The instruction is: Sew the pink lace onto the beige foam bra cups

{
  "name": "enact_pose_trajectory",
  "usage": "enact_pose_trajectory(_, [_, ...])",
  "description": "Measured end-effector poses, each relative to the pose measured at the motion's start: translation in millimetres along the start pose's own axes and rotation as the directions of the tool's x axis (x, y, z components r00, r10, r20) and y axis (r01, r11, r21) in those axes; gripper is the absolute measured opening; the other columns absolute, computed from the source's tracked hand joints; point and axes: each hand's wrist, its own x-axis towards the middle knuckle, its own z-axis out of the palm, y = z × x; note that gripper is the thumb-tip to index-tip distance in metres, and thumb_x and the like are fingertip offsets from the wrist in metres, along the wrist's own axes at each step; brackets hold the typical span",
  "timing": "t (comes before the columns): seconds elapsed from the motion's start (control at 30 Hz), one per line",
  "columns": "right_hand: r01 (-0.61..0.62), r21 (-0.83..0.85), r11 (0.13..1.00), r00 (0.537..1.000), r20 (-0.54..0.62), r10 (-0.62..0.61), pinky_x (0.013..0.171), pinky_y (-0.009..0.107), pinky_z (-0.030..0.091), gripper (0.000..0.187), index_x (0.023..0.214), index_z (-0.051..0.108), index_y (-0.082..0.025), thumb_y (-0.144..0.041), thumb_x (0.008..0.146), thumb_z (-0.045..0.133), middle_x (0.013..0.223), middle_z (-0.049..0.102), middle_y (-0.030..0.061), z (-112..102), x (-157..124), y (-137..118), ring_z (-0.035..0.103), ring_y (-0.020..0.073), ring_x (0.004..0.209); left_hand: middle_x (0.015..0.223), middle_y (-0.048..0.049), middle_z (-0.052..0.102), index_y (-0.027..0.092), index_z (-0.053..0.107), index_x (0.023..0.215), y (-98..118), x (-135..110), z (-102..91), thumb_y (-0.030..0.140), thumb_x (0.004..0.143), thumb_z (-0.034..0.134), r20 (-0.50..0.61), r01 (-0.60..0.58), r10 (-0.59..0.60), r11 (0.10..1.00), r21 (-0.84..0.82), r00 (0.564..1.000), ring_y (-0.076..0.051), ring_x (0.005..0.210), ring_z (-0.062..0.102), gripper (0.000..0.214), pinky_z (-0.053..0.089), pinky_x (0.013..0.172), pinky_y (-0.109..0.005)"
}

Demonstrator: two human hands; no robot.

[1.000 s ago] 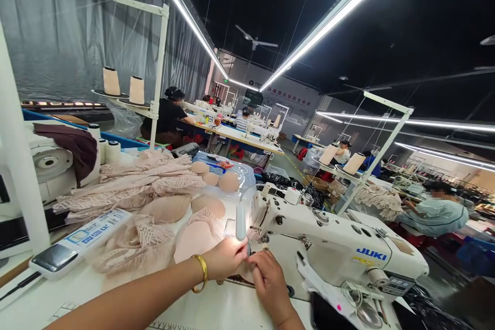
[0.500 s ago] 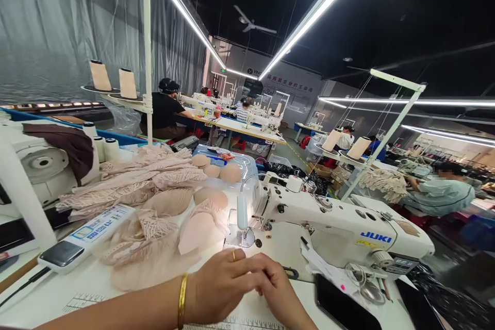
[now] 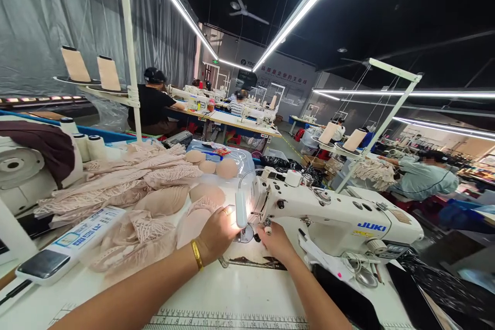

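My left hand (image 3: 219,231), with a gold bangle (image 3: 196,255) at its wrist, reaches to the needle area of a white JUKI sewing machine (image 3: 328,216). Its fingers are bent and bunched beside the lit lamp (image 3: 241,207); their tips are hidden in glare. On the other side of the needle, my right hand (image 3: 276,241) has its fingers curled down at the machine bed (image 3: 247,253). What either hand grips, if anything, is hidden. A dark gap shows along the bed's front edge. Beige fabric cups (image 3: 207,195) lie left of my left hand.
Beige lace garments (image 3: 127,175) are heaped on the left, near a white device with a dark screen (image 3: 44,263). A black phone (image 3: 344,294) lies at right. A printed ruler (image 3: 224,319) runs along the front. Co-workers sit at other machines, one in a black shirt (image 3: 152,105).
My hands were together in front of the machine. They have parted and moved forward to either side of the needle. The view has shifted slightly, and the dark gap at the bed's edge now shows.
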Motion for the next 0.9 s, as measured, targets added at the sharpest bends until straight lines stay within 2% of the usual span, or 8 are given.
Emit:
enact_pose_trajectory(0.2, [-0.039, 0.122, 0.992, 0.971, 0.240, 0.008, 0.056, 0.022, 0.039, 0.017, 0.078, 0.061, -0.022, -0.027, 0.093, 0.057, 0.061, 0.056, -0.0062, -3.1, -83.5, -9.4, 0.052, 0.0130, 0.056, 0.097, -0.0069, 0.072, 0.020, 0.066, 0.106, 23.5, -19.6, -2.2, 0.014, 0.101, 0.044, 0.168, -0.169, 0.253, 0.901, -0.400, 0.953, -0.022, 0.084, 0.062, 0.024, 0.048, 0.077, -0.033])
enact_pose_trajectory(0.37, [-0.042, -0.046, 0.998, 0.967, 0.251, 0.053, 0.064, 0.026, 0.043, 0.023, 0.080, 0.070, -0.023, -0.026, 0.099, 0.057, 0.065, 0.066, -0.0029, -29.3, -135.1, -20.0, 0.060, 0.0162, 0.065, 0.091, -0.0040, 0.072, 0.020, 0.068, 0.089, 21.4, -20.4, 5.3, 0.023, 0.106, 0.043, 0.181, -0.070, 0.244, 0.755, -0.652, 0.953, -0.018, 0.083, 0.062, 0.030, 0.048, 0.077, -0.029])
enact_pose_trajectory(0.5, [0.056, -0.103, 0.993, 0.816, 0.578, 0.014, 0.081, 0.031, 0.055, 0.022, 0.113, 0.082, -0.033, -0.029, 0.097, 0.068, 0.102, 0.081, 0.0041, -69.6, -164.0, -36.9, 0.074, 0.0238, 0.092, 0.087, -0.0028, 0.073, 0.022, 0.075, 0.093, 10.5, -19.7, 8.6, 0.029, 0.106, 0.047, 0.286, 0.004, 0.237, 0.763, -0.646, 0.928, -0.018, 0.082, 0.065, 0.032, 0.049, 0.077, -0.028])
enact_pose_trajectory(0.57, [0.088, -0.072, 0.994, 0.865, 0.500, -0.040, 0.091, 0.036, 0.056, 0.025, 0.120, 0.080, -0.033, -0.038, 0.100, 0.066, 0.110, 0.080, 0.0065, -78.4, -162.7, -38.1, 0.074, 0.0260, 0.102, 0.086, -0.0031, 0.073, 0.022, 0.076, 0.093, 8.8, -19.2, 8.9, 0.029, 0.106, 0.048, 0.312, 0.013, 0.232, 0.784, -0.621, 0.921, -0.019, 0.083, 0.065, 0.032, 0.048, 0.077, -0.029])
enact_pose_trajectory(0.63, [0.129, -0.156, 0.979, 0.969, 0.230, -0.091, 0.091, 0.038, 0.056, 0.026, 0.113, 0.080, -0.029, -0.039, 0.105, 0.057, 0.108, 0.079, 0.0075, -72.9, -148.0, -28.2, 0.073, 0.0255, 0.101, 0.088, -0.0034, 0.074, 0.022, 0.076, 0.094, 9.4, -18.5, 8.7, 0.027, 0.105, 0.049, 0.321, 0.010, 0.233, 0.795, -0.607, 0.918, -0.020, 0.085, 0.065, 0.030, 0.048, 0.079, -0.030])
enact_pose_trajectory(0.67, [0.153, -0.229, 0.961, 0.987, 0.086, -0.137, 0.093, 0.038, 0.056, 0.027, 0.111, 0.079, -0.028, -0.036, 0.106, 0.054, 0.109, 0.079, 0.0079, -65.7, -136.9, -19.5, 0.072, 0.0252, 0.103, 0.089, -0.0035, 0.074, 0.022, 0.076, 0.094, 9.9, -18.2, 8.4, 0.025, 0.104, 0.049, 0.323, 0.006, 0.234, 0.801, -0.599, 0.917, -0.020, 0.086, 0.065, 0.029, 0.048, 0.080, -0.030])
enact_pose_trajectory(0.73, [0.216, -0.434, 0.875, 0.962, -0.061, -0.267, 0.099, 0.044, 0.053, 0.025, 0.118, 0.074, -0.026, -0.027, 0.104, 0.054, 0.120, 0.075, 0.0101, -47.7, -112.6, 1.8, 0.067, 0.0273, 0.114, 0.091, -0.0039, 0.073, 0.022, 0.076, 0.095, 10.6, -17.8, 7.6, 0.024, 0.104, 0.049, 0.322, -0.002, 0.231, 0.814, -0.580, 0.918, -0.020, 0.086, 0.065, 0.028, 0.047, 0.081, -0.031])
enact_pose_trajectory(0.9, [0.166, -0.497, 0.852, 0.964, -0.100, -0.246, 0.087, 0.044, 0.049, 0.023, 0.091, 0.070, -0.021, -0.021, 0.102, 0.050, 0.099, 0.073, 0.0125, -22.9, -80.3, 33.7, 0.064, 0.0298, 0.096, 0.084, -0.0038, 0.069, 0.020, 0.072, 0.087, 8.9, -18.4, 6.5, 0.024, 0.103, 0.050, 0.313, 0.004, 0.191, 0.848, -0.530, 0.930, -0.020, 0.080, 0.062, 0.027, 0.045, 0.075, -0.031])
